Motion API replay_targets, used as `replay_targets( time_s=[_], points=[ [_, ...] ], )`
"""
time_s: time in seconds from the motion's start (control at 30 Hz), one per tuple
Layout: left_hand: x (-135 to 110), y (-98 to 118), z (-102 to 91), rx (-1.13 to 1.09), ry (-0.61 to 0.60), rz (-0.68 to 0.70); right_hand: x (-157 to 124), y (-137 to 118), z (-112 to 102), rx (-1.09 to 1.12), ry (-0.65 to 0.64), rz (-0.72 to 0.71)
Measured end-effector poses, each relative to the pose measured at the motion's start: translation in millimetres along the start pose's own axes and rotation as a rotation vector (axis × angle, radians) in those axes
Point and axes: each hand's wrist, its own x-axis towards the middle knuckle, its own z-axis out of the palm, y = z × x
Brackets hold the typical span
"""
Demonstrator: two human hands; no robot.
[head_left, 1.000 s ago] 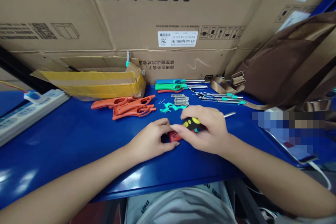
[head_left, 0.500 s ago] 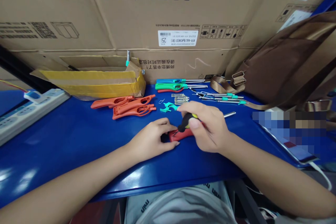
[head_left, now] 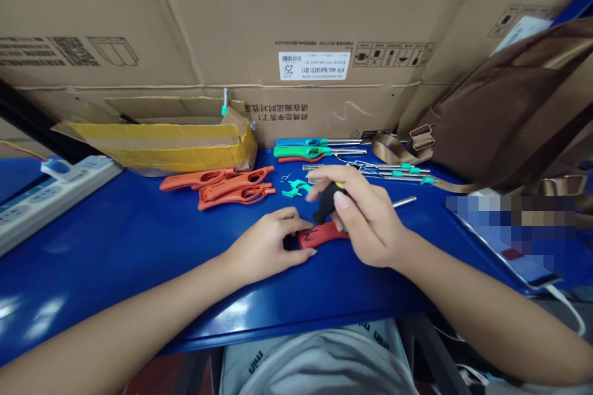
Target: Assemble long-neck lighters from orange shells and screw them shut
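Flat on the blue table lies a red long-nosed lighter [head_left: 327, 235], its metal tube pointing right and partly hidden by my right hand. My left hand [head_left: 271, 242] pinches the lighter's handle end between thumb and fingers. In my right hand [head_left: 365, 216] is a small screwdriver [head_left: 328, 202] with a black and yellow handle. Its thin shaft slants down to the handle end of the lighter, where the tip meets the surface. Just beyond the hands are several small teal plastic parts [head_left: 296, 187] and tiny white pieces [head_left: 285, 178].
Orange lighter shells [head_left: 236, 194] lie to the left, before a yellow-taped carton [head_left: 162, 148]. Green and blue lighters [head_left: 301, 152] and metal tubes with teal ends [head_left: 403, 173] sit behind. A power strip [head_left: 55, 200], a phone [head_left: 504, 247] and a brown bag [head_left: 509, 105] flank the table.
My right hand has shifted and its fingers have turned around the screwdriver handle, showing more of the red lighter. My left hand stays in place.
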Motion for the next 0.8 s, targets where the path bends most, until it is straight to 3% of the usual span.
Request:
replay_targets(
  time_s=[0.17,0.37,0.57,0.67,0.8],
  points=[
    [0.2,-1.2,0.7,-0.015,-0.019,-0.018,0.3,3.8,1.6,-0.179,0.128,-0.063],
    [0.3,-0.4,0.1,-0.013,-0.003,-0.004,-1.6,-1.8,0.7,0.004,-0.010,-0.114],
    [0.5,-0.2,0.6,-0.022,0.008,0.008,-1.6,0.1,4.4,-0.208,0.086,-0.222],
    [1.0,-0.3,-0.2,-0.027,0.000,0.015,-3.1,2.3,3.8,-0.120,0.086,-0.276],
    [1.1,-3.1,0.2,-0.016,0.005,0.002,-2.8,0.1,3.1,0.026,0.027,-0.235]
  ],
)
